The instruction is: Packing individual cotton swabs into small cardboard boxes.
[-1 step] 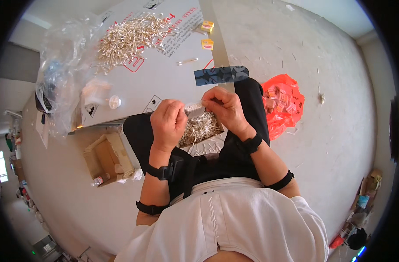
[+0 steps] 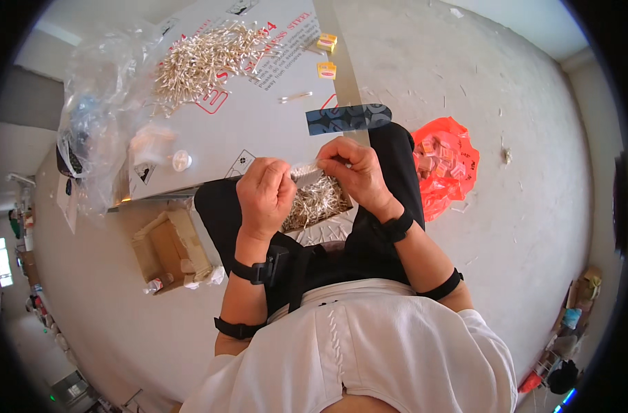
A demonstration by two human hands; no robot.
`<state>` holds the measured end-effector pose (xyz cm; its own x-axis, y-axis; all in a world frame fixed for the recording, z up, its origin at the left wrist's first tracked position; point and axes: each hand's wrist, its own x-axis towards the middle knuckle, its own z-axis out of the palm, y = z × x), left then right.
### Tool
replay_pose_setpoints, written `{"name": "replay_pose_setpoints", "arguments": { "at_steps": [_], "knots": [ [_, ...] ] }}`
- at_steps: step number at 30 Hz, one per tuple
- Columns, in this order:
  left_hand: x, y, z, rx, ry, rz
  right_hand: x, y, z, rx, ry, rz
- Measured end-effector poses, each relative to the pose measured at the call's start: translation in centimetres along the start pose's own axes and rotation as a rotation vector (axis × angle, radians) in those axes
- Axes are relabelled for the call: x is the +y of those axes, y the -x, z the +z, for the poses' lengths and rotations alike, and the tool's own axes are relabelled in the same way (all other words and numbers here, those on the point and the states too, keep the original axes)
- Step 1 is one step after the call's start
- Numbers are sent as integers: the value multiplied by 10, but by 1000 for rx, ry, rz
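My left hand (image 2: 266,189) and my right hand (image 2: 359,168) meet in front of me, both pinching a small clear packet (image 2: 306,172) of thin pale sticks. Right under the hands, on my lap, sits a tray (image 2: 328,221) filled with loose pale sticks (image 2: 317,201). Both wrists carry black straps. What the fingertips do on the packet is too small to make out.
A big pile of sticks (image 2: 204,58) lies on a flat cardboard sheet (image 2: 259,131) ahead, with two small yellow boxes (image 2: 326,55), a dark strip (image 2: 348,118) and a crumpled clear bag (image 2: 94,131). A red bag (image 2: 445,165) of small boxes lies right; an open carton (image 2: 169,251) left.
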<state>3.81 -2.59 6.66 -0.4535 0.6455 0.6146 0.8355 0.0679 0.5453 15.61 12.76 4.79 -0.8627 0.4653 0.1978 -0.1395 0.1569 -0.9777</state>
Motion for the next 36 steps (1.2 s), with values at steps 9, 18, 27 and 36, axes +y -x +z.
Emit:
{"name": "replay_pose_setpoints", "arguments": {
  "at_steps": [9, 18, 27, 36],
  "knots": [
    [23, -1, -6, 28, 230, -205, -24, 2, 7, 35, 141, -203],
    [22, 13, 6, -49, 614, -576, -24, 11, 14, 35, 22, -66],
    [29, 6, 5, 26, 794, -548, -35, 11, 25, 79, -412, 83],
    [32, 2, 0, 67, 712, -467, -38, 13, 24, 52, -236, -172]
  ]
}}
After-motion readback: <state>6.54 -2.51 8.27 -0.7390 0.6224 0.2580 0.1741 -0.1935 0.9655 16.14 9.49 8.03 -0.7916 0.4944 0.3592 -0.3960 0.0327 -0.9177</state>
